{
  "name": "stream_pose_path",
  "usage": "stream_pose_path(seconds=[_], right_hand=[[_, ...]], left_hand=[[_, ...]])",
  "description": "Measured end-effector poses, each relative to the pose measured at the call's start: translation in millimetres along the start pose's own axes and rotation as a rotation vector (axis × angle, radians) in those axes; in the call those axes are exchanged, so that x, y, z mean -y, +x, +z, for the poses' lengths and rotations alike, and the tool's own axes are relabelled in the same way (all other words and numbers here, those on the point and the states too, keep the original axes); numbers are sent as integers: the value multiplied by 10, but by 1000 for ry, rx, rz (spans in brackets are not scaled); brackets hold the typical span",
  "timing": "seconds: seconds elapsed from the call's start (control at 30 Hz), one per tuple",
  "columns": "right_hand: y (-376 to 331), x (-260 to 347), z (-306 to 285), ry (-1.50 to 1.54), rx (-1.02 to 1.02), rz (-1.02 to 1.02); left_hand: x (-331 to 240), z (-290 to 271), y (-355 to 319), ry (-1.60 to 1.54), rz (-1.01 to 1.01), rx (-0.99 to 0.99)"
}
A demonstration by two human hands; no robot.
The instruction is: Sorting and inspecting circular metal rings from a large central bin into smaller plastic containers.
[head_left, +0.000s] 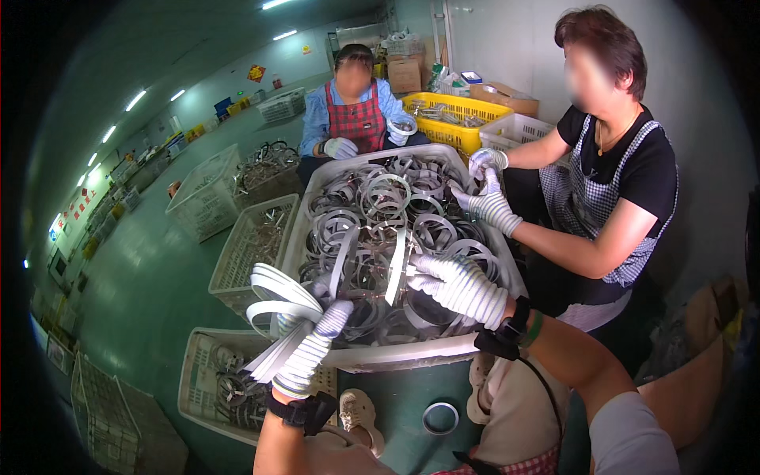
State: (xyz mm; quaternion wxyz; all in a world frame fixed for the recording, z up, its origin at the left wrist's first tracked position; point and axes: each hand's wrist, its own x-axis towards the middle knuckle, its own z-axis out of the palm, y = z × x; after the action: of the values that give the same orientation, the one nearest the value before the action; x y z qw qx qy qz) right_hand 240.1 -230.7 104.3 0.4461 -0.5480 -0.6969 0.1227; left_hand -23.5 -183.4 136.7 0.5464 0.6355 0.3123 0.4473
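- Left hand [317, 336], tub's [412, 354] 7 o'clock: grasps bands [275, 358].
- Right hand [461, 289], 4 o'clock: at 1 strip [396, 267]; cannot tell whether gripping.
- Ring [440, 432]: floor [404, 396], 6 o'clock.

Shiny Metal, Matt Knit

Knit cloth gloves [469, 295] are looking matt on the hands [313, 344]; smooth metal bands [277, 355] are gleaming in the left. Beneath, a plastic tub [412, 354] is looking smooth; leftward, the floor [150, 289] is shining.
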Motion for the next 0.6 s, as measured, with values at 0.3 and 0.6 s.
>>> stream_pose_path(seconds=[0.3,0.6], right_hand=[[33,133,-33,-56,60,36],[67,120,8,584,177,207]], left_hand=[[-59,101,2,165,92,137],[-409,256,-62,-209,80,-123]])
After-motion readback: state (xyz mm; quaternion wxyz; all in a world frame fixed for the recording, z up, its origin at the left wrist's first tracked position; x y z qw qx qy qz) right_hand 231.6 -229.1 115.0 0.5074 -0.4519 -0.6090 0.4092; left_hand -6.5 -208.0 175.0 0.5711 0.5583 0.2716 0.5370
